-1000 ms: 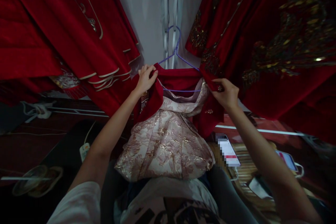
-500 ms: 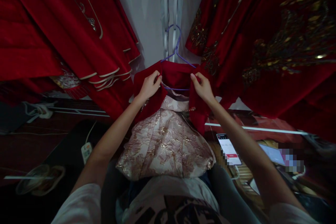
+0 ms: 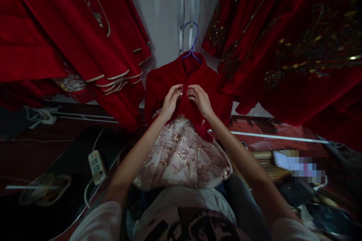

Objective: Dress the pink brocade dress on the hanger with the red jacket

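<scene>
A red jacket (image 3: 164, 75) with a stand collar hangs on a purple hanger (image 3: 194, 41), its front edges drawn nearly together. My left hand (image 3: 172, 101) holds one front edge at chest height, fingers curled in. Opposite it, a small gap away, my right hand (image 3: 200, 101) has the other edge in its bent fingers. Both thumbs are mostly hidden. Below the jacket, a pink-and-gold brocade garment (image 3: 181, 158) spreads down over my lap. Small beaded ornaments (image 3: 203, 122) show near the jacket's lower front.
Red garments (image 3: 113, 37) hang at left, and more with gold sequins (image 3: 313, 56) at right. A power strip (image 3: 97, 166) and a clear plastic container (image 3: 42, 190) lie on a dark surface at lower left. A lit phone (image 3: 283, 160) rests on slatted wood at right.
My hands have moved inward and slightly down, bringing the jacket's fronts together. The jacket now covers the hanger's lower part and the top of the brocade garment.
</scene>
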Motion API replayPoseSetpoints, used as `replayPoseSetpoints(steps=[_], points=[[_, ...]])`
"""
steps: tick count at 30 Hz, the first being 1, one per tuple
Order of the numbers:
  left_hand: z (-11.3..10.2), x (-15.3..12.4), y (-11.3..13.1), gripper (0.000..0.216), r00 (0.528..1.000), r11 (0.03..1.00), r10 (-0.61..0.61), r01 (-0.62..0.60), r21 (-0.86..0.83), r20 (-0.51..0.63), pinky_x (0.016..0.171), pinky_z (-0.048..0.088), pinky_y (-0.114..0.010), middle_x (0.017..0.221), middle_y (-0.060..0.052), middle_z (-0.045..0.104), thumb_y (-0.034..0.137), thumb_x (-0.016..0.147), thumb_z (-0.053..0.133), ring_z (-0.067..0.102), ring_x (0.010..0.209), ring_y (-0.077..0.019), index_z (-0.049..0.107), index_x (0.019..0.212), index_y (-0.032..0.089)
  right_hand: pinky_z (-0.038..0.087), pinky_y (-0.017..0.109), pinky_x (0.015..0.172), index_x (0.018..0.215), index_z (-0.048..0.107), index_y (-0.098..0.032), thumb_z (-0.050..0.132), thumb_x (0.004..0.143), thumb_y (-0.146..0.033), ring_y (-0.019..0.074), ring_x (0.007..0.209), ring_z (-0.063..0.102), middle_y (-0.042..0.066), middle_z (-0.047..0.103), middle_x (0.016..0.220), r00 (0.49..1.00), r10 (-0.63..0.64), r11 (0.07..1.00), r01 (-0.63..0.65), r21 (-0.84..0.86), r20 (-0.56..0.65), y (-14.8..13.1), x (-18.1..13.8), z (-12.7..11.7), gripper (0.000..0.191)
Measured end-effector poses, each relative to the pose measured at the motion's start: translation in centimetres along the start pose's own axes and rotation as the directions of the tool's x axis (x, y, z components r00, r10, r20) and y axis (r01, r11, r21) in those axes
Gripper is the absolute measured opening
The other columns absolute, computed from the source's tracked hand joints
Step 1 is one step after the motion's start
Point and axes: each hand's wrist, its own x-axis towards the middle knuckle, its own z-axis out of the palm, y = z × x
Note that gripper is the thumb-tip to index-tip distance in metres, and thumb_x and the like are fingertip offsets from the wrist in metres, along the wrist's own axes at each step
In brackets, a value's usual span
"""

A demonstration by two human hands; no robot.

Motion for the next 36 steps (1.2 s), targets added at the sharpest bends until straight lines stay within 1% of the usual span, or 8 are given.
replayPoseSetpoints(steps=[4,9,13,16,20,25,31,36], points=[[0.5,-1.1,-0.7,0.027,0.994,0.996,0.089,-0.089,0.001,-0.065,0.093,0.046,-0.031,0.106,-0.005,0.062,0.026,0.084,0.059,0.060,0.100,-0.0145,0.057,0.111,0.024,0.053,0.029,0.078,0.099,0.059,-0.026,0.065,0.078,-0.051,0.0134,0.085,0.061,0.002,0.063,0.094,0.999,-0.009,1.000,0.009,0.009,0.032,0.6,-1.1,-0.5,0.033],[1.3,-0.9,-1.9,0.026,0.983,0.996,0.085,-0.089,-0.019,-0.164,0.084,0.050,-0.027,0.092,-0.003,0.062,0.021,0.077,0.066,0.062,0.086,-0.0115,0.051,0.098,0.021,0.054,0.029,0.079,0.094,0.059,-0.024,0.072,0.073,-0.045,0.0127,0.081,0.062,0.001,0.064,0.090,0.996,-0.075,0.997,0.075,-0.009,-0.041,1.1,-1.2,-0.5,0.031],[1.3,-0.5,-2.4,0.028,0.983,0.997,0.074,-0.078,-0.021,-0.165,0.076,0.050,-0.023,0.083,0.001,0.060,0.019,0.074,0.068,0.062,0.077,-0.0090,0.045,0.090,0.021,0.054,0.027,0.078,0.089,0.060,-0.023,0.073,0.074,-0.042,0.0122,0.080,0.063,0.001,0.065,0.087,0.984,-0.153,0.988,0.150,-0.045,-0.090,1.0,-1.0,-0.5,0.028],[1.1,-0.5,-2.0,0.020,0.990,0.993,0.101,-0.095,0.063,-0.100,0.070,0.049,-0.021,0.080,0.002,0.058,0.019,0.076,0.065,0.061,0.073,-0.0081,0.047,0.086,0.019,0.054,0.027,0.076,0.088,0.061,-0.022,0.073,0.074,-0.039,0.0122,0.079,0.064,0.001,0.066,0.085,0.980,-0.171,0.984,0.164,-0.075,-0.099,0.8,-1.0,-0.6,0.025],[0.8,-0.7,-0.6,0.005,0.986,0.943,0.158,-0.165,0.290,0.046,0.069,0.049,-0.021,0.080,0.001,0.060,0.020,0.082,0.058,0.060,0.071,-0.0086,0.054,0.084,0.018,0.055,0.027,0.073,0.086,0.062,-0.020,0.073,0.074,-0.039,0.0124,0.076,0.065,0.002,0.068,0.087,0.972,-0.184,0.976,0.163,-0.142,-0.149,0.6,-1.1,-0.5,0.025],[0.6,-1.1,1.2,0.006,0.974,0.866,0.186,-0.224,0.447,0.126,0.073,0.051,-0.023,0.084,-0.002,0.066,0.017,0.082,0.055,0.063,0.074,-0.0106,0.059,0.087,0.018,0.057,0.030,0.075,0.089,0.068,-0.019,0.070,0.076,-0.043,0.0159,0.081,0.067,0.005,0.071,0.093,0.951,-0.218,0.952,0.157,-0.262,-0.221,0.1,-1.8,-0.2,0.028],[0.4,-1.0,1.8,0.009,0.975,0.840,0.186,-0.222,0.496,0.122,0.069,0.051,-0.023,0.079,-0.001,0.068,0.026,0.083,0.058,0.063,0.070,-0.0112,0.061,0.085,0.018,0.057,0.034,0.082,0.099,0.073,-0.023,0.063,0.083,-0.040,0.0182,0.092,0.067,0.005,0.071,0.102,0.967,-0.231,0.930,0.188,-0.317,-0.105,-0.6,-2.4,-0.9,0.025],[0.3,-0.9,1.8,0.007,0.970,0.820,0.191,-0.243,0.519,0.152,0.069,0.051,-0.023,0.076,-0.001,0.068,0.023,0.081,0.058,0.063,0.068,-0.0111,0.062,0.084,0.018,0.056,0.036,0.086,0.098,0.074,-0.023,0.071,0.077,-0.040,0.0190,0.090,0.069,0.004,0.073,0.101,0.978,-0.198,0.942,0.170,-0.289,-0.067,-0.4,-1.7,-1.8,0.027]])
